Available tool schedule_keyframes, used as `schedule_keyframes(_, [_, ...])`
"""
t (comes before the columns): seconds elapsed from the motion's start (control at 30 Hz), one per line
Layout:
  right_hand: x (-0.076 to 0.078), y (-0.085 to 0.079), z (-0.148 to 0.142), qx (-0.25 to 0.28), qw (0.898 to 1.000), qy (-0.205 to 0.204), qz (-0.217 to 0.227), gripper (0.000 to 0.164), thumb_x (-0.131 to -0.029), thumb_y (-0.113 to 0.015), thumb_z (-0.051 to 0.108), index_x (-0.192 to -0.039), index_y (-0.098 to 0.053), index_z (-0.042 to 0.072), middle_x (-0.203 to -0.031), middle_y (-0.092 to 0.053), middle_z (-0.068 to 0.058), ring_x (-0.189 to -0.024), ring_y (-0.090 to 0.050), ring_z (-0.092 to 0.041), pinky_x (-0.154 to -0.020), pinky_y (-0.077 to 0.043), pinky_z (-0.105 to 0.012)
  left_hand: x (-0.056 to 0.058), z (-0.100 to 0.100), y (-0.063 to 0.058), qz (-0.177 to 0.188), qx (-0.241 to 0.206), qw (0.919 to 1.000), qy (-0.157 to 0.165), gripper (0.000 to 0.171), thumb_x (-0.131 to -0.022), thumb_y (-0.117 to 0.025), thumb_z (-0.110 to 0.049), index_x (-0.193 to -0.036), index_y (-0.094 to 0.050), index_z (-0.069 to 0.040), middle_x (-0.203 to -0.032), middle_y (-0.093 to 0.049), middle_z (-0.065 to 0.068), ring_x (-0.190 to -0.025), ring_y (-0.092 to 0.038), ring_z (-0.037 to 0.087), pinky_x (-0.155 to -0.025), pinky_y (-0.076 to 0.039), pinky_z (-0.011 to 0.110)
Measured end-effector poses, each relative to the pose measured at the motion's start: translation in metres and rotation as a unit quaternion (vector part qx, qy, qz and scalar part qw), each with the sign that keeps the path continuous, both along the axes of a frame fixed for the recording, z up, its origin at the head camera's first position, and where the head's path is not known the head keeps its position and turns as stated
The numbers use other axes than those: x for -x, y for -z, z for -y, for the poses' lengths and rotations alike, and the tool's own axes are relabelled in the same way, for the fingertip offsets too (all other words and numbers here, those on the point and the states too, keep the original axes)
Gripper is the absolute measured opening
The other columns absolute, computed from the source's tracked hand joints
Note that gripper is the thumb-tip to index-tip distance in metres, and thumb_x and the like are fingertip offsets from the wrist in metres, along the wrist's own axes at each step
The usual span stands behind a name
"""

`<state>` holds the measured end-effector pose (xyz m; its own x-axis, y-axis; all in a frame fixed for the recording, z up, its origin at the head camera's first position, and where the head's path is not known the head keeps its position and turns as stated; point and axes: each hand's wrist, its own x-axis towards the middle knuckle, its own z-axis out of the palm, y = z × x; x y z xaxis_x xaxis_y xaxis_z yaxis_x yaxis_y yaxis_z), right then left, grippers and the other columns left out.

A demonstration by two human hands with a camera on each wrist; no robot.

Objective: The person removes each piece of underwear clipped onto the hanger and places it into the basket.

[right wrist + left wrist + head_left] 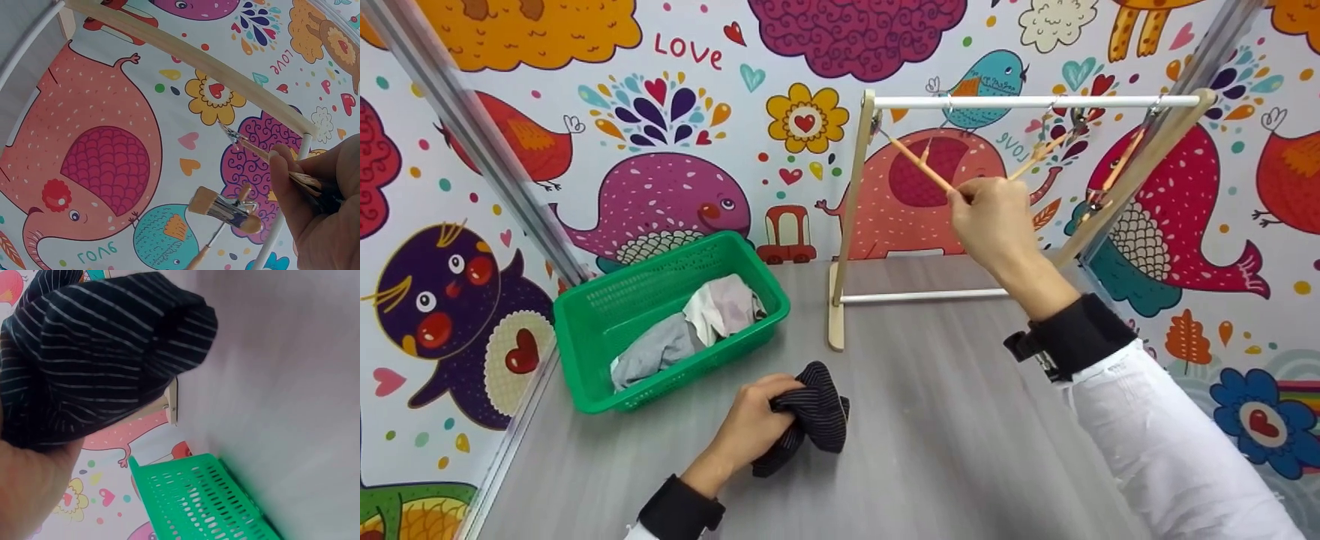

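My left hand grips a bunched black garment with thin pale stripes just above the grey table, to the right of a green basket. In the left wrist view one tubular opening of the striped garment faces the table; its full shape is hidden by folds. Raised at the rack, my right hand pinches the wooden bar of a clip hanger between thumb and fingers. A metal clip sits at the hanger's end in the right wrist view.
The green basket stands at the left with a grey cloth and a whitish cloth inside. A rack with wooden sides and a white rail stands at the back right. Another wooden hanger hangs at its right end. Patterned walls enclose the table.
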<state>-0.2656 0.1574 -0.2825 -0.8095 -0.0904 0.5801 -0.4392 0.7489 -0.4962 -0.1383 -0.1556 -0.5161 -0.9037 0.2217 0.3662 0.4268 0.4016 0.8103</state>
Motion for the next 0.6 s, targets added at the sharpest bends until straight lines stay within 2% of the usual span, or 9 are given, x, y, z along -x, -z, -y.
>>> schedule_keyframes(0.13, [0.003,0.006,-0.001,0.007,1.0,0.0,-0.001,0.019,-0.101,-0.067,0.005,-0.099,-0.08,-0.009,-0.078,-0.074,-0.02,-0.058,-0.064,-0.025,-0.047,-0.038,-0.01,0.002,0.0,0.0,-0.01,-0.001,0.9999,0.0,0.043,-0.078,-0.071,0.018,-0.106,-0.081,-0.012,-0.109,-0.075,-0.002,-0.103,-0.071,0.018,-0.093,-0.058,0.035])
schedule_keyframes(0.2, [0.003,0.009,-0.002,0.01,1.0,0.002,-0.006,0.018,-0.1,-0.067,0.005,-0.1,-0.08,-0.008,-0.08,-0.075,-0.02,-0.06,-0.066,-0.027,-0.051,-0.043,-0.014,0.002,-0.001,0.001,-0.016,0.0,0.9999,-0.001,0.044,-0.078,-0.07,0.019,-0.106,-0.081,-0.013,-0.109,-0.075,-0.003,-0.103,-0.071,0.018,-0.093,-0.058,0.036])
schedule_keyframes(0.3, [0.003,0.013,-0.002,0.026,1.0,0.002,-0.009,0.017,-0.099,-0.069,0.004,-0.104,-0.079,-0.009,-0.088,-0.076,-0.021,-0.072,-0.072,-0.03,-0.064,-0.059,-0.029,0.002,-0.002,0.002,-0.018,-0.003,0.9998,0.003,0.044,-0.078,-0.07,0.019,-0.106,-0.082,-0.013,-0.108,-0.075,-0.003,-0.102,-0.072,0.018,-0.093,-0.058,0.035])
schedule_keyframes(0.4, [0.001,0.018,-0.002,0.037,0.999,0.0,-0.013,0.018,-0.098,-0.07,0.004,-0.107,-0.077,-0.01,-0.094,-0.076,-0.022,-0.078,-0.073,-0.032,-0.071,-0.061,-0.042,0.002,-0.003,0.003,-0.014,-0.001,0.9999,0.003,0.043,-0.079,-0.07,0.018,-0.107,-0.081,-0.013,-0.108,-0.075,-0.004,-0.102,-0.072,0.018,-0.092,-0.059,0.035])
schedule_keyframes(0.47, [-0.001,0.021,-0.001,0.039,0.999,-0.002,-0.015,0.02,-0.097,-0.071,0.004,-0.109,-0.075,-0.011,-0.094,-0.076,-0.022,-0.076,-0.072,-0.032,-0.068,-0.059,-0.035,0.002,-0.003,0.003,-0.013,0.001,0.9999,0.003,0.042,-0.08,-0.071,0.018,-0.107,-0.081,-0.013,-0.108,-0.075,-0.004,-0.102,-0.072,0.018,-0.092,-0.059,0.035])
schedule_keyframes(0.6, [-0.004,0.027,0.001,0.039,0.999,-0.012,-0.017,0.024,-0.096,-0.071,0.004,-0.113,-0.071,-0.012,-0.094,-0.076,-0.022,-0.073,-0.07,-0.028,-0.06,-0.046,-0.014,0.002,-0.001,0.002,-0.011,0.004,0.9999,-0.003,0.041,-0.08,-0.072,0.017,-0.108,-0.081,-0.012,-0.108,-0.075,-0.004,-0.103,-0.072,0.018,-0.093,-0.059,0.035])
